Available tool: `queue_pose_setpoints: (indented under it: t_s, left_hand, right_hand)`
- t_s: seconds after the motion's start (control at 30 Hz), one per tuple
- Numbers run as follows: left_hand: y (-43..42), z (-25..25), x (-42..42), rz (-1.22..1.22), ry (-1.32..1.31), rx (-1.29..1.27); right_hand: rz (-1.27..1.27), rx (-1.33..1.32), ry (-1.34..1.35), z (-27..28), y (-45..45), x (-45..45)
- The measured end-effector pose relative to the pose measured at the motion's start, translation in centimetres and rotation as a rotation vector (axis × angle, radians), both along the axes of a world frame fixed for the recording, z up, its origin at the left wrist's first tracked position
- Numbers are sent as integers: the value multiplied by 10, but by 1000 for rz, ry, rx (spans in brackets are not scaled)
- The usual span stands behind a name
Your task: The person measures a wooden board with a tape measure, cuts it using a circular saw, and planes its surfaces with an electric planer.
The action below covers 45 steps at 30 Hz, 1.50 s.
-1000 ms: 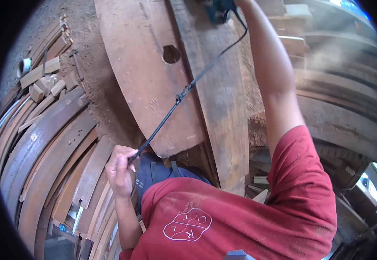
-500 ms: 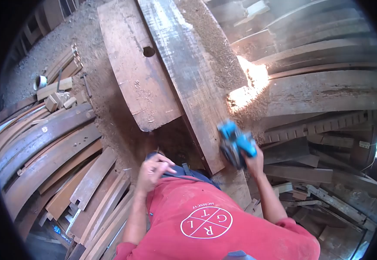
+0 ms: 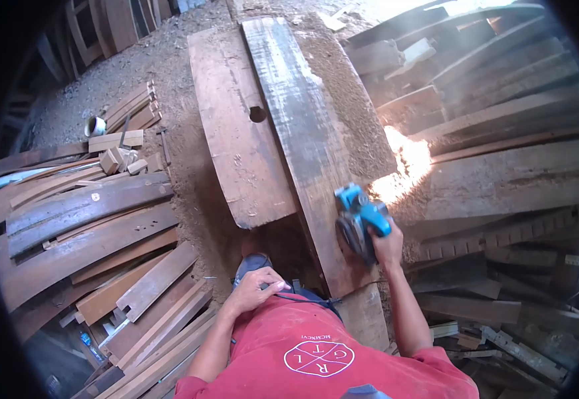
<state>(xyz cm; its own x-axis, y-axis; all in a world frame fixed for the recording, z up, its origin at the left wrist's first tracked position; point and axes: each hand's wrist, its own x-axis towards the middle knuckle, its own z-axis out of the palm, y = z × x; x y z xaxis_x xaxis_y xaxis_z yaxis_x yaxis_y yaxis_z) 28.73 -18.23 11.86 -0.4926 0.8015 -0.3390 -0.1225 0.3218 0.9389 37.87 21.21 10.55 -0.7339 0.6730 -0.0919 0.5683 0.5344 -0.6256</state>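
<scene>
Right hand (image 3: 388, 247): fingers partly hidden by the teal-and-black handheld power tool (image 3: 362, 221).
Tool's underside: hidden against the long, grey-brown wooden plank (image 3: 302, 130).
Left hand (image 3: 256, 287): fingers curled, palm out of sight; cannot tell whether anything is held.
Red printed T-shirt (image 3: 389, 367): cut off by the bottom edge.
Blue item (image 3: 86, 339) below the stacked wooden boards (image 3: 90, 206): too small to identify.
Sunlit shavings (image 3: 410, 166): detail lost in glare.

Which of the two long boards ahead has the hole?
The left board, farther from the blue power tool: a dark hole sits near its inner edge. The right board shows none.
</scene>
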Motion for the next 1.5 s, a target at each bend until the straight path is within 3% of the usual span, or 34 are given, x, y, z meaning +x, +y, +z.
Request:
queue_pose_setpoints:
  t_s: [0.07,0.13,0.2,0.37,0.4,0.53,0.63,0.7,0.73,0.8,0.83,0.87,0.93,1.0,1.07,1.13,1.2,1.27,1.3,1.33,1.37,1.5]
  left_hand:
    - [-6,0,-19,78,-28,-19]
    - [-10,0,-39,128,-101,-31]
    - [-12,-3,-66,172,-185,-48]
    - [-14,-7,-129,331,-376,11]
    - [-15,-8,-139,329,-394,5]
    - [-31,-22,-169,580,-537,105]
    - [-31,-26,-180,716,-482,163]
    - [-31,-21,-180,718,-449,142]
    - [-32,-18,-178,717,-407,135]
    - [-35,-20,-170,704,-367,115]
    - [-39,-23,-164,710,-357,121]
    - [-42,-22,-158,714,-349,126]
    - [-38,-13,-152,733,-309,105]
    - [-40,-9,-140,768,-287,146]
    - [-35,2,-128,798,-249,155]
    - [-38,4,-114,800,-257,203]
    - [-33,10,-99,767,-248,220]
    - [-27,14,-80,740,-235,233]
    - [-26,13,-69,674,-232,211]
    - [-24,13,-60,609,-228,188]
    - [-24,13,-49,560,-243,144]
    - [-5,22,-18,331,-253,78]
  right_hand:
    - [-10,36,-44,-5,9,-86]
    - [55,50,115,-37,30,-171]
    - [69,40,93,-19,30,-265]
    - [64,160,5,-41,56,-494]
    - [-1,171,-23,-25,47,-530]
    - [3,300,-8,-50,66,-655]
    - [-304,396,6,-67,66,-715]
    - [256,294,63,-79,105,-707]
    - [247,290,63,-90,111,-709]
    - [537,528,78,-111,124,-713]
    - [486,273,314,-83,98,-671]
    - [370,270,181,-78,87,-650]
    - [358,0,168,-33,51,-576]
    - [275,-43,-66,-57,51,-526]
    - [352,6,83,-45,25,-441]
    - [308,-65,37,-8,-10,-348]
    - [322,59,51,-17,-29,-256]
    - [247,-26,-23,-9,-53,-160]
    - [241,-78,-31,-11,-62,-110]
    - [190,-106,-195,24,-79,-72]
    - [170,-146,-96,17,-88,-18]
    - [166,-181,-133,25,-113,159]
